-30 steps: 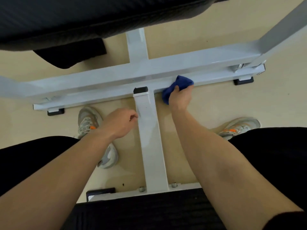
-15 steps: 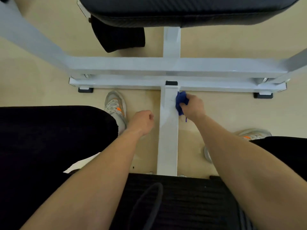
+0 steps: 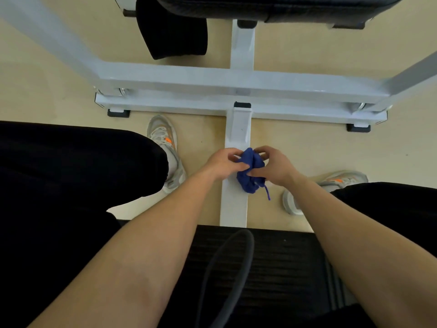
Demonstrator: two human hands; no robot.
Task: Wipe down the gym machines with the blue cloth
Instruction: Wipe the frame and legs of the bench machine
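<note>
Over the smooth white square bar [image 3: 237, 129], now pinching the crumpled blue cloth [image 3: 250, 172] with right hand [image 3: 275, 165] and newly joined left hand [image 3: 223, 163].

One blue cloth [image 3: 250, 172], two hands [image 3: 223, 163] [image 3: 277, 168], two grey shoes [image 3: 163, 138] [image 3: 343, 179], one white machine frame [image 3: 236, 79]

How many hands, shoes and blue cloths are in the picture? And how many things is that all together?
hands: 2, the left hand and the right hand
shoes: 2, the left shoe and the right shoe
blue cloth: 1, held by both hands
total: 5
</note>
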